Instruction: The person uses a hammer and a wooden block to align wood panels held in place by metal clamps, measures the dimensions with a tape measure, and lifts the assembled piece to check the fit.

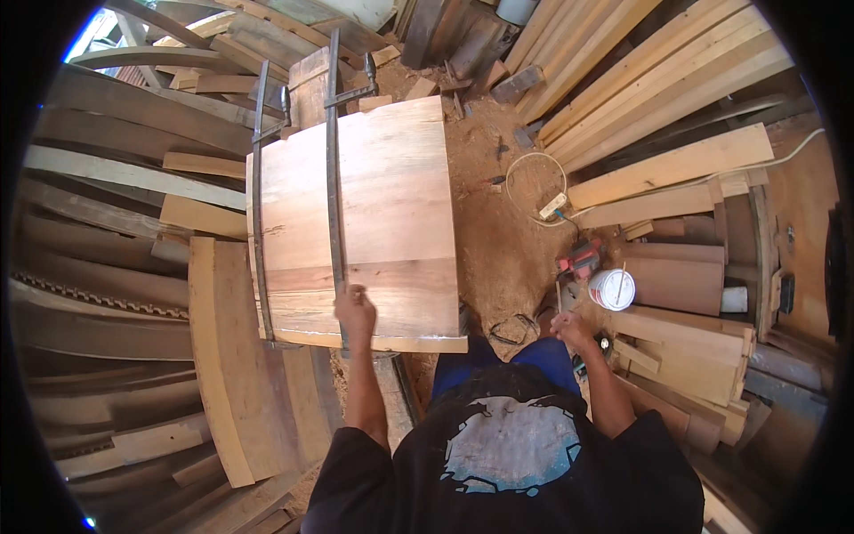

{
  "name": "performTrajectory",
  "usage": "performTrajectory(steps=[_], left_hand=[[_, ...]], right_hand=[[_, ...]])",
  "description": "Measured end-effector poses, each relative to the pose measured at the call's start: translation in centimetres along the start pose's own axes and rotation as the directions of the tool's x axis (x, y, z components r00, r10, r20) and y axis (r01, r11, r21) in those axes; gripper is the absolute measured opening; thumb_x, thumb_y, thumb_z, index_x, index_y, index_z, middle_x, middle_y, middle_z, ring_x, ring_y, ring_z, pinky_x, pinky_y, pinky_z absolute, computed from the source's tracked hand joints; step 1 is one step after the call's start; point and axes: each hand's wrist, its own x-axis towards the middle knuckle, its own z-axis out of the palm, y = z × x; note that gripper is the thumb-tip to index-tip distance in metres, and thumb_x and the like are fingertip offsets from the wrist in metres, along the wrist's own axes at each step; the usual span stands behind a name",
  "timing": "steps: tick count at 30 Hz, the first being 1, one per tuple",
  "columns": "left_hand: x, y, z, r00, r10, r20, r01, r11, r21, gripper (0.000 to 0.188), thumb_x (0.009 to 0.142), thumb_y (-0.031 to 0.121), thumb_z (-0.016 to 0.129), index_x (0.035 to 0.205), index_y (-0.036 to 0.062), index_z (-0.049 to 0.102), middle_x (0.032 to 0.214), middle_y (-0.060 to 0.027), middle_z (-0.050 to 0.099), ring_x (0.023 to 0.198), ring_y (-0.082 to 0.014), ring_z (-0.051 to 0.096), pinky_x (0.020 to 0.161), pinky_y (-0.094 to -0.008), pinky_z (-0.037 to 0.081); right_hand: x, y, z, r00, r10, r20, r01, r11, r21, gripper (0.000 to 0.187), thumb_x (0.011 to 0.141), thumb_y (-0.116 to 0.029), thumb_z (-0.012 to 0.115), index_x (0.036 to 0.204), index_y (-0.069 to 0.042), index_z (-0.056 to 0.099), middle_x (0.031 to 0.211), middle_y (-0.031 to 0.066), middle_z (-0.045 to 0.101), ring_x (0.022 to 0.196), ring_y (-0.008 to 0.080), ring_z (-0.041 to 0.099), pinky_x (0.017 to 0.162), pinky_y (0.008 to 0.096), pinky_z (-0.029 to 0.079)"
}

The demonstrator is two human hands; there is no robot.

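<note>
A wide panel of edge-joined boards lies in front of me, with a white line of what looks like glue along its near strip. Two long metal bar clamps span it: the left clamp and the right clamp. My left hand is closed around the right clamp's bar near the panel's close edge. To the right of the panel, my right hand is closed on a thin stick that points upward. Beside that hand stands a white tub, another thin stick rising at its rim.
A red power tool and a power strip with a looped pale cable lie on the sawdust-covered floor. Stacked boards fill the right; curved planks crowd the left. Another panel sits below the clamped one.
</note>
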Motion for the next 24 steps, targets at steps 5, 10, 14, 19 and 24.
performTrajectory(steps=[5, 10, 14, 19, 24], left_hand=[[-0.8, -9.9, 0.7, 0.994, -0.030, 0.104, 0.031, 0.999, -0.010, 0.003, 0.080, 0.006, 0.059, 0.081, 0.0040, 0.060, 0.090, -0.0212, 0.058, 0.081, -0.0407, 0.057, 0.072, -0.0475, 0.046], [-0.1, -8.7, 1.2, 0.994, 0.031, 0.109, -0.025, 0.998, -0.058, 0.002, 0.080, 0.005, 0.058, 0.080, 0.0034, 0.059, 0.086, -0.0180, 0.058, 0.079, -0.0394, 0.056, 0.070, -0.0461, 0.045], [-0.4, -10.5, 0.9, 0.997, 0.032, 0.063, -0.033, 0.999, 0.022, 0.004, 0.081, 0.007, 0.057, 0.083, 0.0051, 0.060, 0.089, -0.0157, 0.060, 0.084, -0.0377, 0.056, 0.072, -0.0460, 0.046], [-1.6, -10.3, 1.2, 0.999, 0.009, 0.052, -0.012, 0.999, 0.052, 0.004, 0.081, 0.008, 0.057, 0.082, 0.0048, 0.059, 0.093, -0.0150, 0.061, 0.085, -0.0374, 0.057, 0.074, -0.0466, 0.046], [-1.8, -9.7, 1.7, 0.997, 0.071, 0.033, -0.074, 0.994, 0.076, 0.005, 0.082, 0.009, 0.055, 0.083, 0.0045, 0.057, 0.093, -0.0141, 0.060, 0.084, -0.0373, 0.056, 0.073, -0.0468, 0.045]], right_hand=[[-2.2, 0.4, 2.7, 0.998, 0.053, -0.024, -0.053, 0.998, 0.019, 0.010, 0.075, -0.008, 0.059, 0.077, 0.001, 0.063, 0.066, 0.0088, 0.063, 0.057, 0.0155, 0.059, 0.054, 0.0305, 0.047], [-4.5, 8.8, 1.9, 0.972, 0.110, -0.208, -0.111, 0.994, 0.007, 0.006, 0.075, -0.002, 0.058, 0.080, 0.001, 0.061, 0.061, 0.0051, 0.056, 0.048, 0.0117, 0.051, 0.040, 0.0279, 0.038], [-8.7, 9.9, 4.0, 0.887, 0.390, -0.247, -0.336, 0.913, 0.232, 0.010, 0.082, -0.006, 0.056, 0.083, 0.002, 0.062, 0.064, 0.0064, 0.058, 0.051, 0.0116, 0.051, 0.043, 0.0276, 0.039], [-12.6, 15.1, 6.5, 0.818, 0.459, -0.346, -0.350, 0.875, 0.335, 0.021, 0.086, -0.011, 0.057, 0.089, 0.008, 0.066, 0.073, 0.0077, 0.063, 0.057, 0.0149, 0.055, 0.052, 0.0298, 0.042], [-14.2, 15.8, 7.5, 0.815, 0.480, -0.326, -0.425, 0.876, 0.228, 0.023, 0.087, -0.017, 0.057, 0.092, 0.004, 0.066, 0.071, 0.0078, 0.062, 0.057, 0.0150, 0.054, 0.051, 0.0296, 0.042]])
